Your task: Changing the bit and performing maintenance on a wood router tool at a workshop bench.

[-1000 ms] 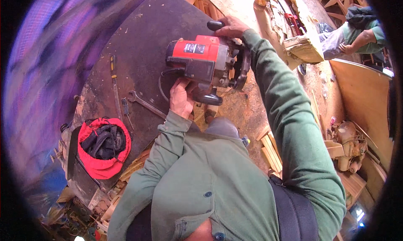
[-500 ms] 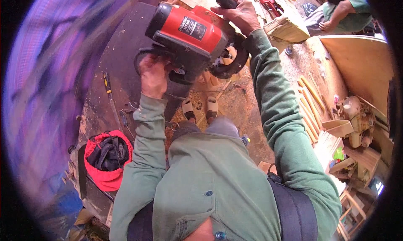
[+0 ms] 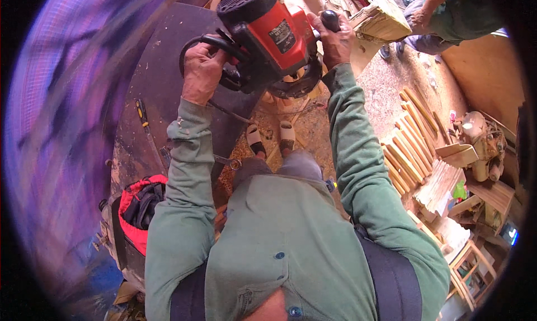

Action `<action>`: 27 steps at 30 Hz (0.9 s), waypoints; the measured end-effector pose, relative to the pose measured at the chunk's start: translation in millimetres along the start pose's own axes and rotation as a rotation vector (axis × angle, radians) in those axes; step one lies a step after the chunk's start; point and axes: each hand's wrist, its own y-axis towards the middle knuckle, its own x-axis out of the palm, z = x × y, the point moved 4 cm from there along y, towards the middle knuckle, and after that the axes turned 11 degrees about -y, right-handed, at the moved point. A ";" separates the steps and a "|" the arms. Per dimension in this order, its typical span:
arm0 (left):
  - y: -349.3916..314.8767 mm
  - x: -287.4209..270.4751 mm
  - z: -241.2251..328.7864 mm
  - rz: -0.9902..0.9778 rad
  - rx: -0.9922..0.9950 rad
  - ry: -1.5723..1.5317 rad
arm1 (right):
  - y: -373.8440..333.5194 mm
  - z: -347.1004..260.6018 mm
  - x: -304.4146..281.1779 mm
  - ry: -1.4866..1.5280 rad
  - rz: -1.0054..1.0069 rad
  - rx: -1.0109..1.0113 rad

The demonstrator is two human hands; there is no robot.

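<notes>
A red and black plunge router (image 3: 268, 36) is raised in front of me, tilted, with its dark motor cap toward the far left. My right hand (image 3: 334, 41) is closed around its black knob handle (image 3: 330, 20). On the other side, my left hand (image 3: 204, 69) is closed at the router's black side part, where the black power cord (image 3: 183, 55) loops past the fingers. What the left fingertips press on is partly hidden. The router's round base (image 3: 296, 86) faces down to the right, above the floor.
A dark board (image 3: 162, 69) lies on the workbench at left, near a yellow-handled screwdriver (image 3: 144, 117) and a red bag (image 3: 131, 209). Wooden strips (image 3: 411, 145) and offcuts cover the right floor. Another person (image 3: 447, 19) is at the far right, beside a wood block (image 3: 380, 22).
The router has tipped, its motor cap rising and moving right. My left hand has shifted up along its side; my right hand is slightly lower. The other person's arm has moved.
</notes>
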 end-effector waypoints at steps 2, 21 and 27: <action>2.7 8.6 10.5 -0.101 0.075 0.202 | -6.2 9.9 -8.8 0.001 0.046 -0.013; 6.0 27.9 -33.7 -0.414 0.220 -0.084 | -72.2 52.8 -45.0 0.229 0.115 0.084; 2.3 18.4 -44.5 -0.371 0.137 -0.133 | -81.5 34.9 -54.0 0.018 -0.088 0.217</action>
